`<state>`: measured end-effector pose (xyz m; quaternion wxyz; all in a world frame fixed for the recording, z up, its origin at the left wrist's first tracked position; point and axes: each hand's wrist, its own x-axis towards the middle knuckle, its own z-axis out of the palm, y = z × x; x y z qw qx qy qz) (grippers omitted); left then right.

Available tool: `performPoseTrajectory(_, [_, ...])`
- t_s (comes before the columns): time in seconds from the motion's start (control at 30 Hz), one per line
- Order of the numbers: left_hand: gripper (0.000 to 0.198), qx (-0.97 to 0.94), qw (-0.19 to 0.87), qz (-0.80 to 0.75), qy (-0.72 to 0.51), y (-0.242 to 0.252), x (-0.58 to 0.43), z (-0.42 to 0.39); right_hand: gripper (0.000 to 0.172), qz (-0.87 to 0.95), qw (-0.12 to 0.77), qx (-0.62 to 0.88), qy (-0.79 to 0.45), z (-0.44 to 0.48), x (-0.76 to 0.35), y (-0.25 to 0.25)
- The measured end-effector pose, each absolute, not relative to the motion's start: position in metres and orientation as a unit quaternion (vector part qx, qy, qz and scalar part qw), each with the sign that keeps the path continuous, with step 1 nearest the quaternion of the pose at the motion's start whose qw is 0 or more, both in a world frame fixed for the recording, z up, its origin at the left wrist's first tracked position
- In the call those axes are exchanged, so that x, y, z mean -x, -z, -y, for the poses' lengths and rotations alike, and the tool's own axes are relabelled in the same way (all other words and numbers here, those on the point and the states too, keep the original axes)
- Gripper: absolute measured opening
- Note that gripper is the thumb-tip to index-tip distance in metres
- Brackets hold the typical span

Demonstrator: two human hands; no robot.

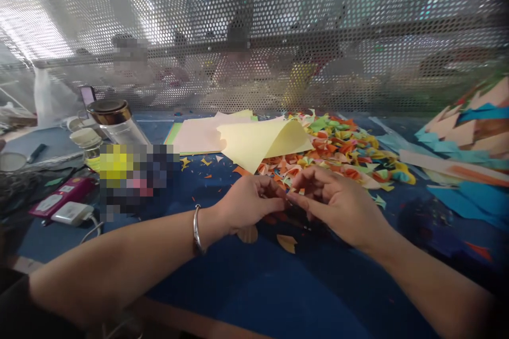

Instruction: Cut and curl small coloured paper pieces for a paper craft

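Observation:
Over the front of the pile, my left hand [248, 201] and my right hand [342, 204] meet with thumbs and fingers pinched together. Whatever lies between the fingertips is too small and hidden to make out. Just beyond them spreads a heap of small folded, cut paper pieces [350, 143] in orange, yellow, green and pink. A curled pale yellow sheet [262, 143] leans over the heap's left side. Below the fingers, a tan paper piece [287, 243] lies on the blue table surface [254, 296], and a rounded paper piece [248, 233] shows partly under my left hand.
A lidded clear jar [123, 127], a small bottle [86, 143], a purple device [63, 196] and a white charger [72, 214] stand or lie at left. Stacked paper sheets [194, 135] lie behind. Blue paper [473, 204] and a layered paper form [477, 127] are at right. A perforated metal screen [254, 85] closes the back.

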<state>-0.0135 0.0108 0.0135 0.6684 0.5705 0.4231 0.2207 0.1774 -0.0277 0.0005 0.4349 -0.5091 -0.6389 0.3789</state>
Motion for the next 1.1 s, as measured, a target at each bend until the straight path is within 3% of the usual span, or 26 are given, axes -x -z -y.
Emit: performPoseTrajectory(1.1, [0.020, -0.553, 0.673, -0.400, -0.284, -0.005, 0.013, -0.003, 0.042, 0.642, 0.450, 0.500, -0.368, 0.023, -0.179, 0.006])
